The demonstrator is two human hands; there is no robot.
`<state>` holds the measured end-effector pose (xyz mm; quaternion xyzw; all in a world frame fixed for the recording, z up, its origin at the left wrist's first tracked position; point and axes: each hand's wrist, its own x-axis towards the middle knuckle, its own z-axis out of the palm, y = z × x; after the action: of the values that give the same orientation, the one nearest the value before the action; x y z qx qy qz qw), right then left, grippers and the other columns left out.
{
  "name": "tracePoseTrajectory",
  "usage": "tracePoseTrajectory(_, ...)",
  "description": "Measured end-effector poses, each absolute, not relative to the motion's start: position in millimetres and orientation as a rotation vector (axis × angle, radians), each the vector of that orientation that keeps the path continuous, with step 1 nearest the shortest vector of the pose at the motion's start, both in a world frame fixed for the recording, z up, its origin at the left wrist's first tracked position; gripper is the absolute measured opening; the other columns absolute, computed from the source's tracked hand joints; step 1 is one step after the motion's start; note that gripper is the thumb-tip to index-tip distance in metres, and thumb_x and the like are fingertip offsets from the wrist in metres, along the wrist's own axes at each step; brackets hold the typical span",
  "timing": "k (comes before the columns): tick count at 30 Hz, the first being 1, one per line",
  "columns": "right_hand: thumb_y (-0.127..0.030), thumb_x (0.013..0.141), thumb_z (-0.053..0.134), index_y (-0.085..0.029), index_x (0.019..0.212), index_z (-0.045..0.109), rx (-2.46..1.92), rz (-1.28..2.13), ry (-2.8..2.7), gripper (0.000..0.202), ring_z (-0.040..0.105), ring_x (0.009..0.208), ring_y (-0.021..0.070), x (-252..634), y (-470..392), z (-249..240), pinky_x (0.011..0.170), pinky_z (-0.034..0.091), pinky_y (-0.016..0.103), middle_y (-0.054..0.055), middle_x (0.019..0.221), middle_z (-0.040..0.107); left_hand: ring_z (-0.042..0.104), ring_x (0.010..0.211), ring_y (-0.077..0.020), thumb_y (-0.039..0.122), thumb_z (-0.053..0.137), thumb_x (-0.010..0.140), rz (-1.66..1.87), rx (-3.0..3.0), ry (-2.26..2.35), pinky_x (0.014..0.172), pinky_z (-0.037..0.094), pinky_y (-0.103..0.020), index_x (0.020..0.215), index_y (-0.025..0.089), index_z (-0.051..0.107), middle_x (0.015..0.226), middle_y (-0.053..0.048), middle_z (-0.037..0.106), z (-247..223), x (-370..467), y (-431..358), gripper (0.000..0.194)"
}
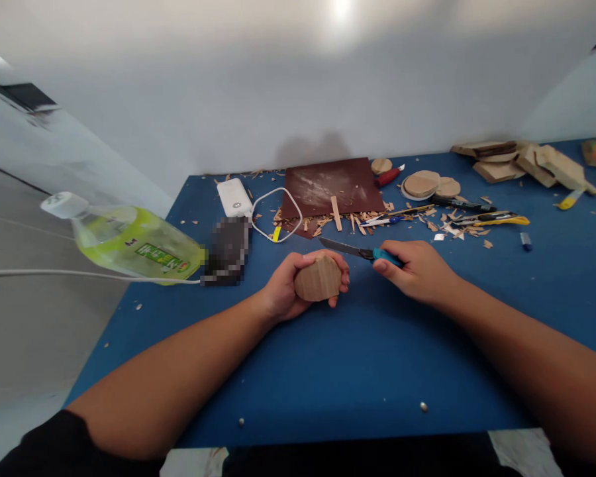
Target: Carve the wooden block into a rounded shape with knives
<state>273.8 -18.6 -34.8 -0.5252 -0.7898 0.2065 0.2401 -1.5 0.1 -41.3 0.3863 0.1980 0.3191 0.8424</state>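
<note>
A roughly round wooden disc [318, 279] rests in my left hand [284, 286], whose fingers curl round its far and right edges. My right hand [417, 270] grips a utility knife [387, 257] by its teal handle. The knife's long dark blade points left, just above the disc's upper edge, and appears apart from it. Both hands are over the middle of the blue table [338, 371]. Beyond them lies a brown sheet [332, 185] dusted with pale powder, with wood shavings [322, 222] scattered along its near edge.
A green-labelled bottle [134, 238] leans at the left beside a pixelated dark object [227, 252] and a white power bank [234, 197] with its cable. Wooden discs [421, 182], a red-handled knife [388, 176], a yellow cutter [514, 219] and wood blocks [506, 162] lie along the back.
</note>
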Motion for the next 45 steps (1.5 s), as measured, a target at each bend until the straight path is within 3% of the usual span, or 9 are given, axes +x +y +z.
tracePoseTrajectory(20,-0.076,0.101,0.047,-0.024,0.076,0.051,-1.488,0.563,-2.161,0.058,0.051,0.063,0.0186,272,-20,-31,0.062,0.028,0.031,0.0,0.065,0.056,0.063,0.083,-0.0265,0.054,0.051,0.082,0.651,0.813,0.414,0.061,0.052,-0.032,0.111,0.008,0.074,0.099,-0.018,0.068,-36,-1,0,0.059)
tracePoseTrajectory(24,-0.075,0.098,0.053,-0.024,0.098,0.065,-1.656,0.496,-2.063,0.052,0.058,0.063,0.0211,269,-20,-31,0.061,0.033,0.032,0.002,0.072,0.067,0.058,0.08,-0.0239,0.051,0.056,0.08,0.628,0.784,0.415,0.065,0.051,-0.032,0.114,0.009,0.073,0.094,-0.014,0.063,-34,-1,-1,0.057)
tracePoseTrajectory(27,-0.069,0.099,0.056,-0.025,0.106,0.066,-1.737,0.42,-2.019,0.046,0.064,0.068,0.0233,268,-17,-34,0.061,0.037,0.033,0.006,0.085,0.074,0.058,0.085,-0.0241,0.051,0.061,0.081,0.606,0.806,0.424,0.064,0.049,-0.03,0.118,0.012,0.072,0.095,-0.011,0.058,-35,-1,-1,0.055)
tracePoseTrajectory(32,-0.049,0.1,0.062,-0.024,0.126,0.067,-1.603,0.332,-2.086,0.036,0.07,0.108,0.0319,270,-12,-46,0.085,0.053,0.041,0.012,0.125,0.074,0.056,0.082,-0.0176,0.053,0.079,0.086,0.545,0.919,0.496,0.064,0.048,-0.025,0.122,0.02,0.07,0.097,-0.005,0.052,-41,-1,-2,0.05)
tracePoseTrajectory(35,-0.043,0.101,0.063,-0.022,0.136,0.065,-1.484,0.276,-2.113,0.041,0.067,0.121,0.0323,272,-9,-48,0.103,0.053,0.045,0.013,0.132,0.071,0.055,0.082,-0.0155,0.055,0.084,0.086,0.547,0.958,0.533,0.07,0.049,-0.026,0.125,0.021,0.069,0.096,-0.003,0.054,-45,-2,-3,0.054)
tracePoseTrajectory(40,-0.04,0.101,0.06,-0.02,0.126,0.073,-1.49,0.009,-1.968,0.035,0.062,0.129,0.0346,299,8,-40,0.114,0.046,0.051,0.017,0.133,0.068,0.062,0.09,-0.0166,0.04,0.079,0.096,0.593,0.983,0.561,0.084,0.051,-0.029,0.14,0.024,0.065,0.102,-0.005,0.065,-45,0,-4,0.049)
tracePoseTrajectory(45,-0.026,0.097,0.054,-0.017,0.11,0.081,-1.68,-0.152,-1.868,0.031,0.057,0.136,0.039,342,34,-50,0.119,0.041,0.058,0.019,0.142,0.068,0.067,0.116,-0.0252,0.027,0.088,0.086,0.627,0.974,0.6,0.1,0.051,-0.035,0.138,0.023,0.067,0.132,-0.011,0.071,-48,1,-2,0.056)
